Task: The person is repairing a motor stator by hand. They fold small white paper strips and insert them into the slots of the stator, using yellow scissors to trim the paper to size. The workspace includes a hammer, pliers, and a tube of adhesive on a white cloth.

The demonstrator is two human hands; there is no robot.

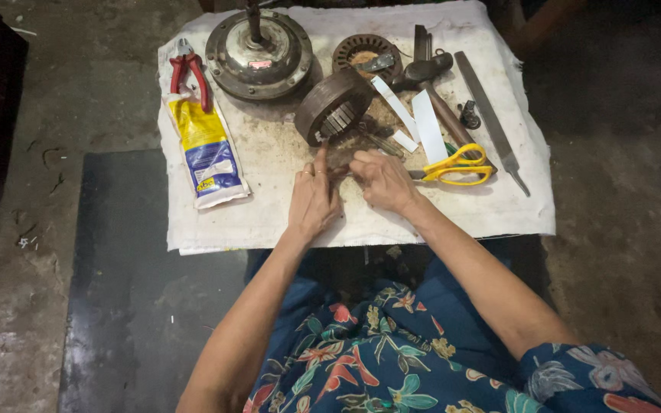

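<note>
White cloth [269, 222] covers a low work surface on a dark floor; the person sits at its near edge, floral blue garment [392, 352] in the lap. Both hands meet at the near-middle of the cloth. Left hand [313, 200] lies mostly flat, index finger stretched up toward the stator, thumb side meeting the right. Right hand [380, 180] is curled, fingertips pinching a small dark piece [340, 170] between the two hands; too small to tell what it is.

Just beyond the fingers, the stator ring [333, 116] stands tilted on edge, slots bare, no winding visible in it. Judging by that, the work looks early to midway: motor is apart, slots appear empty, the hands are on one small piece only. White paper strips [422, 122] lie cut just right of the ring, yellow scissors [460, 165] beside the right hand, unused now.

Containers: one yellow-blue pouch [206, 149] lies flat at left, top looks torn or folded; contents hidden. Farther back, round metal motor housing [260, 52] sits like a shallow bowl with a shaft upright in the middle. A second slotted ring [363, 53] is next to it, brownish stuff inside, a small metal bit resting on it.

Far edge: red pliers [187, 70] left, hammer [441, 95] and flat file [491, 115] right, well apart from the hands.
</note>
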